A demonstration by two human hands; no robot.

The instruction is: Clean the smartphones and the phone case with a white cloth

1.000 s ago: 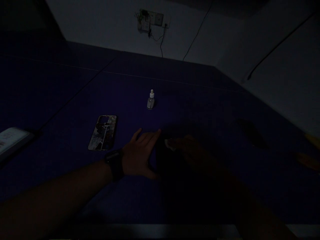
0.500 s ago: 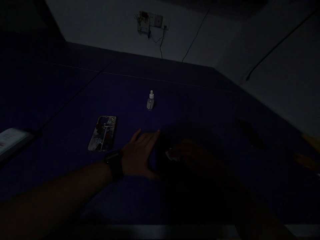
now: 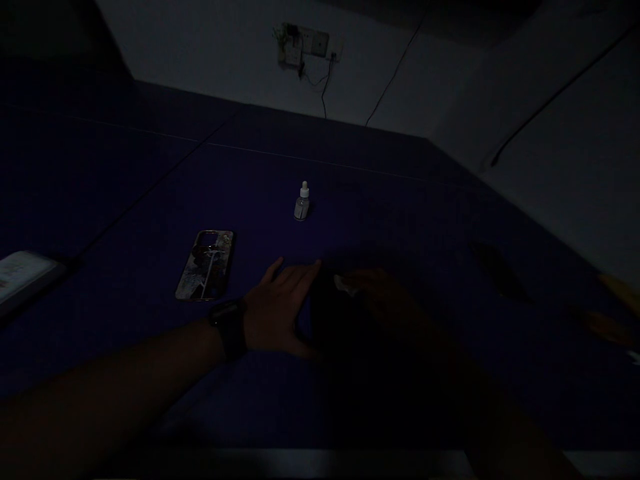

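The scene is very dark. My left hand (image 3: pixel 277 310), with a black watch (image 3: pixel 229 327) on its wrist, lies with fingers stretched out and thumb apart. Its fingertips and thumb reach the left side of a very dark patch, where any object is too dark to make out. Over that patch, my right hand (image 3: pixel 377 290) is closed on a small white cloth (image 3: pixel 345 285), only partly showing at the fingertips. A patterned phone case (image 3: pixel 206 265) lies left of my left hand. Beyond both hands stands a small dropper bottle (image 3: pixel 301 208) with a white top.
A white box (image 3: pixel 25 277) sits at the left edge of the blue-purple surface (image 3: pixel 260 180). On the right lie a dark flat object (image 3: pixel 500 270), a dim brownish item (image 3: pixel 607 327) and a yellow item (image 3: pixel 620 293). Wall sockets (image 3: pixel 313 43) with cables are at the back.
My right hand has moved the white cloth a little farther away from me over the dark patch. My left hand has stayed in place.
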